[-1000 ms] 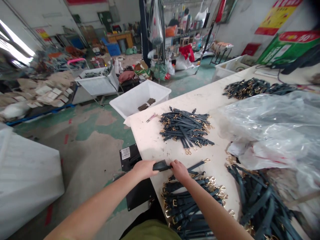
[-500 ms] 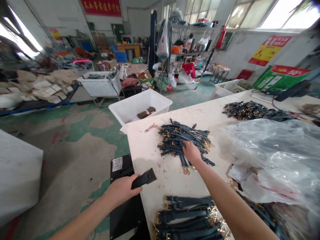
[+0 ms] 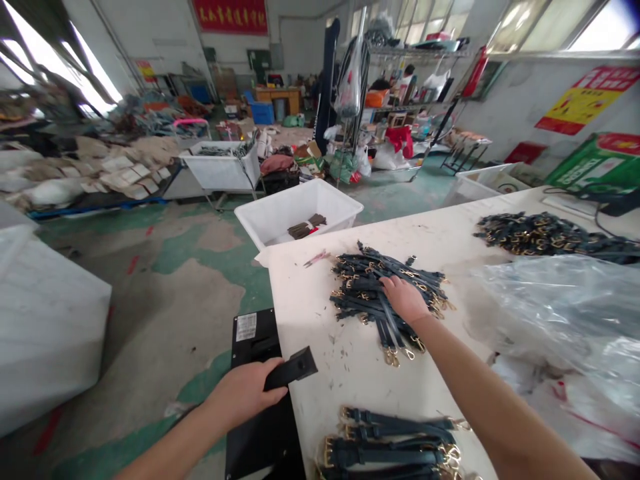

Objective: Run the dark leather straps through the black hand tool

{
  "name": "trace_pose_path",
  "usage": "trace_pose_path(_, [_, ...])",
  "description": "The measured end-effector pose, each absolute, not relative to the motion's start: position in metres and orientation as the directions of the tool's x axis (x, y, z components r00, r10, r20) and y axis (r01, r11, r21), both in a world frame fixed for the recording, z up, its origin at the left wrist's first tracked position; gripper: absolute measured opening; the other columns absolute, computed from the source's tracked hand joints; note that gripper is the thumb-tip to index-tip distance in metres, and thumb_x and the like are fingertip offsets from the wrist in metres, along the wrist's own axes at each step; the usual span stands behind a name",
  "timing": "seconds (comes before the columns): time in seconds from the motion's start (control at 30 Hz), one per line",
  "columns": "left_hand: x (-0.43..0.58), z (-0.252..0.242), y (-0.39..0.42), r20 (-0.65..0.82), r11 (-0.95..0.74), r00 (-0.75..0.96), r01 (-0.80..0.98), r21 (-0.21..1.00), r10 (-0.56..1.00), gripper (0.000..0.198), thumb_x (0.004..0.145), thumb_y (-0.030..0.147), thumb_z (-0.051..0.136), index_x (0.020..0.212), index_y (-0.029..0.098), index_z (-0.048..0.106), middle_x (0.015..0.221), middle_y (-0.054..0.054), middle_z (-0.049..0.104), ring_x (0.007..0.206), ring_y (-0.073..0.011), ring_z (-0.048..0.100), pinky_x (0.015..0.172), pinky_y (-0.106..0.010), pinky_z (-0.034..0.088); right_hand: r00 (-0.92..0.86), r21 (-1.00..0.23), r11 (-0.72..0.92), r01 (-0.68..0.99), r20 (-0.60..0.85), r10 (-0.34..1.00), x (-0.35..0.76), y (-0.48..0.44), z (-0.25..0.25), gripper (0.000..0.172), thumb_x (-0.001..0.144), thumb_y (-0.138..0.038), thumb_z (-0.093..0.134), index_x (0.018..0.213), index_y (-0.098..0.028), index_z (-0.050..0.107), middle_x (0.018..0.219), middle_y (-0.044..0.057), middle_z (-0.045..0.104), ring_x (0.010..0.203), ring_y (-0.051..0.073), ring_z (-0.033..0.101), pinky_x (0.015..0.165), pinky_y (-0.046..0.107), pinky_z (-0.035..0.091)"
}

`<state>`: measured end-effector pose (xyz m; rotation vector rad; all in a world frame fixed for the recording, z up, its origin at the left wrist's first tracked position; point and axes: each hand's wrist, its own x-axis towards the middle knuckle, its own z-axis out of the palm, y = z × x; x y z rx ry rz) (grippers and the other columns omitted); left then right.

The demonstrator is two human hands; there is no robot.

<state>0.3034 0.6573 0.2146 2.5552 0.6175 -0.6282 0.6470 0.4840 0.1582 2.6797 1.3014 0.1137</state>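
Observation:
My left hand is wrapped around a black handheld tool with a wider, square-looking end; its exact kind I cannot tell. It is held over the table's left edge. On the table, my right hand reaches into a pile of dark blue straps with gold buckles and snap hooks. The fingers are closed on a strap at the top of the heap. Closer to me, a row of similar straps lies side by side, partly cut off by the frame's bottom.
Scissors lie left of the pile. Clear plastic sheeting and another strap heap occupy the table's right side. A white bin stands beyond the table's far edge. Below its left edge is a black panel.
My view has turned slightly left, so the scene sits further right. My right hand has shifted slightly on the pile, and a strap now slants from its fingers. The left hand still holds the black tool.

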Motion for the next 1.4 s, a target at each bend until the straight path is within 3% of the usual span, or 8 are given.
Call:
trace_pose_path(0.13, [0.293,0.218,0.657,-0.517,-0.803,0.789,0.525,0.283,0.333,0.052,0.07,0.053,0.04,0.116,0.03,0.044,0.104,-0.002,0.06,0.09,-0.0206,0.056,0.076,-0.028,0.042,0.461,0.129,-0.45,0.884,-0.076,0.884,0.587,0.472,0.152,0.034,0.087,-0.029,0.029,0.118,-0.022,0.041,0.094,0.009,0.052,0.082,0.016,0.049,0.068,0.025,0.032])
trace_pose_path(0.3, [0.279,0.213,0.652,-0.532,-0.828,0.797,0.484,0.283,0.284,0.049,0.07,0.053,0.041,0.113,0.031,0.046,0.099,-0.002,0.062,0.087,-0.0206,0.058,0.073,-0.028,0.042,0.321,0.009,-0.33,0.944,-0.259,0.911,0.512,0.433,0.097,0.032,0.085,-0.027,0.033,0.115,-0.024,0.045,0.089,0.008,0.054,0.083,0.017,0.048,0.071,0.027,0.032])
trace_pose_path(0.5, [0.28,0.215,0.644,-0.557,-0.89,0.798,0.403,0.212,0.229,0.046,0.071,0.055,0.039,0.109,0.03,0.048,0.092,-0.002,0.064,0.08,-0.0217,0.059,0.063,-0.028,0.043,0.446,-0.069,-0.461,0.885,-0.166,0.88,0.48,0.419,0.085,0.034,0.083,-0.035,0.038,0.115,-0.025,0.045,0.104,0.008,0.05,0.092,0.02,0.044,0.079,0.032,0.028])
trace_pose_path(0.63, [0.302,0.218,0.634,-0.552,-0.92,0.808,0.352,0.171,0.206,0.047,0.071,0.056,0.039,0.108,0.029,0.049,0.09,-0.004,0.064,0.078,-0.0209,0.059,0.061,-0.027,0.042,0.585,-0.142,-0.61,0.779,-0.184,0.79,0.469,0.432,0.081,0.027,0.086,-0.032,0.032,0.097,-0.023,0.054,0.096,0.006,0.05,0.085,0.015,0.047,0.072,0.025,0.031])
trace_pose_path(0.77, [0.324,0.212,0.622,-0.53,-0.95,0.83,0.283,0.132,0.173,0.046,0.07,0.056,0.039,0.106,0.029,0.051,0.088,-0.004,0.064,0.077,-0.0203,0.059,0.062,-0.027,0.043,0.684,-0.118,-0.713,0.691,-0.209,0.699,0.462,0.439,0.065,0.025,0.087,-0.03,0.03,0.093,-0.021,0.053,0.092,0.006,0.05,0.082,0.014,0.049,0.066,0.024,0.032])
trace_pose_path(0.87, [0.338,0.205,0.614,-0.519,-0.966,0.843,0.231,0.118,0.138,0.044,0.071,0.054,0.04,0.104,0.028,0.052,0.088,-0.004,0.064,0.078,-0.0201,0.059,0.065,-0.028,0.043,0.71,-0.114,-0.737,0.666,-0.203,0.674,0.458,0.438,0.06,0.023,0.086,-0.029,0.031,0.093,-0.02,0.052,0.092,0.006,0.049,0.079,0.014,0.049,0.062,0.024,0.032])
trace_pose_path(1.1, [0.37,0.194,0.588,-0.511,-0.987,0.857,0.132,0.09,0.068,0.037,0.071,0.048,0.043,0.098,0.025,0.054,0.086,-0.004,0.064,0.076,-0.0213,0.059,0.063,-0.03,0.046,0.719,-0.307,-0.713,0.63,-0.115,0.685,0.449,0.425,0.065,0.022,0.084,-0.027,0.035,0.092,-0.021,0.054,0.091,0.005,0.05,0.084,0.014,0.045,0.075,0.024,0.03])
trace_pose_path(1.4, [0.378,0.202,0.581,-0.559,-0.992,0.826,0.116,0.048,0.07,0.034,0.07,0.046,0.043,0.091,0.023,0.057,0.083,-0.006,0.064,0.074,-0.0229,0.06,0.061,-0.032,0.047,0.734,-0.333,-0.724,0.604,-0.119,0.668,0.452,0.425,0.065,0.022,0.084,-0.024,0.034,0.088,-0.02,0.055,0.09,0.006,0.049,0.084,0.015,0.043,0.076,0.025,0.028])
